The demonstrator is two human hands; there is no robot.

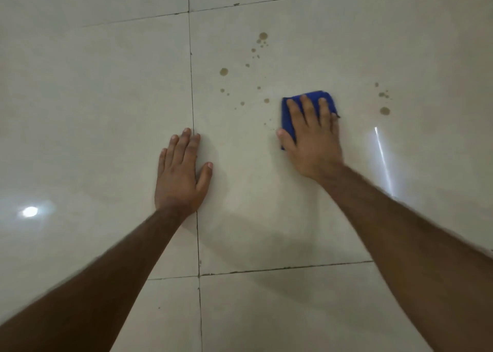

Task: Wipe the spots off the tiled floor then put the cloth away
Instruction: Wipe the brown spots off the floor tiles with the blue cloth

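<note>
A folded blue cloth (pixel 288 111) lies flat on the pale tiled floor (pixel 106 98). My right hand (pixel 312 135) presses down on it with fingers spread, covering most of it. Brown spots (pixel 224 71) are scattered on the tile to the left of and beyond the cloth, with a bigger cluster farther off (pixel 262 36). More brown spots (pixel 384 110) sit to the right of the cloth. My left hand (pixel 181 173) rests palm-down on the floor over a grout line, holding nothing, fingers close together.
Dark grout lines (pixel 192 98) cross the glossy tiles. A round light reflection (pixel 30 211) shows at the left and a bright streak (pixel 382 157) at the right. Nothing else stands on the floor in view.
</note>
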